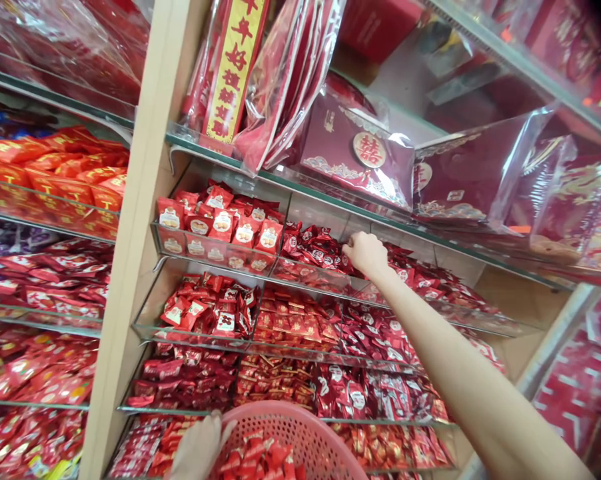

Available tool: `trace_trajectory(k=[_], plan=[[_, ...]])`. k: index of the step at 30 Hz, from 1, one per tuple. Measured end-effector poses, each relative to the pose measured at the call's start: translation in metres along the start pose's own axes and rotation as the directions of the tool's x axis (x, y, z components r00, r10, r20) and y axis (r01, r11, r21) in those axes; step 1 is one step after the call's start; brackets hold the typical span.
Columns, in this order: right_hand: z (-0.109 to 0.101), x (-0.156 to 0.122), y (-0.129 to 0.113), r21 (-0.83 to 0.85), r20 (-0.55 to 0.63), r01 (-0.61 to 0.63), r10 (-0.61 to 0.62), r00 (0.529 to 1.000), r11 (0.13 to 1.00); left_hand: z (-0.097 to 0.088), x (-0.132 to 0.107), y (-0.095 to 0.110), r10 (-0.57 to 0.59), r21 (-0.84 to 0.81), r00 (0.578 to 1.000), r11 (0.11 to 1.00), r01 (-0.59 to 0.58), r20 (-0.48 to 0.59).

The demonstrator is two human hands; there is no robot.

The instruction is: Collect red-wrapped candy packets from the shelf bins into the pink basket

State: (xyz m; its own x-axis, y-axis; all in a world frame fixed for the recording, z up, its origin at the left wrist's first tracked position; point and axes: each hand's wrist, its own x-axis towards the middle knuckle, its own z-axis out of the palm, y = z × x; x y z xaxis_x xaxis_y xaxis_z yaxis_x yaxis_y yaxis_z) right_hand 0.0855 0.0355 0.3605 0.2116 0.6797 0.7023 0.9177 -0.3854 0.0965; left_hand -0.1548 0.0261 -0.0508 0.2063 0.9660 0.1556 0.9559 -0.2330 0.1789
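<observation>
At the far left, glass shelves carry orange packets [55, 167] up top and heaps of red sweets below, and a pale wooden post [135, 220] divides them from the next bay. Low down just right of that post, the person's left hand [199, 445] grips the near rim of a pink basket [305, 420], fingers closed over the edge; the basket sits below the shelves and already holds a small heap of red wrapped sweets [260, 460]. Above it the bay is split into glass compartments. The upper left one holds red packets with white labels [220, 223], and beside it is a compartment of dark red candies [313, 248]. The right hand [365, 255] reaches up into that middle compartment, arm stretched from the lower right, knuckles towards me and fingers curled down into the candies; I cannot tell whether they have hold of one. On the shelf overhead hang a yellow-and-red banner [235, 67] and plastic-wrapped red sleeves, and to the right lean maroon gift boxes [358, 157] in clear wrap.
</observation>
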Motion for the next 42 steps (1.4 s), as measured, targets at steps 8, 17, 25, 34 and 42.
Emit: trace_trajectory(k=[8,17,25,34,42], plan=[[0.032,0.028,-0.039,0.331,0.054,0.126,-0.152,0.987,0.935,-0.006,-0.004,0.001,0.007,0.049,1.000,0.999,-0.007,0.000],[0.042,0.025,-0.024,0.303,0.085,0.100,-0.131,0.988,0.948,-0.010,-0.003,0.004,-0.019,0.016,1.000,1.000,0.018,0.021],[0.042,0.023,-0.020,0.121,0.315,-0.089,0.046,0.948,0.989,-0.012,-0.005,0.004,-0.020,0.008,1.000,1.000,0.020,0.010],[0.028,0.020,-0.018,0.047,0.240,-0.091,0.077,0.968,0.995,0.000,-0.002,0.001,-0.026,0.011,0.999,1.000,0.026,-0.024],[0.016,0.027,-0.020,0.064,0.534,-0.090,0.042,0.845,0.994,0.003,-0.002,0.000,-0.003,0.043,0.999,0.999,0.004,-0.043]])
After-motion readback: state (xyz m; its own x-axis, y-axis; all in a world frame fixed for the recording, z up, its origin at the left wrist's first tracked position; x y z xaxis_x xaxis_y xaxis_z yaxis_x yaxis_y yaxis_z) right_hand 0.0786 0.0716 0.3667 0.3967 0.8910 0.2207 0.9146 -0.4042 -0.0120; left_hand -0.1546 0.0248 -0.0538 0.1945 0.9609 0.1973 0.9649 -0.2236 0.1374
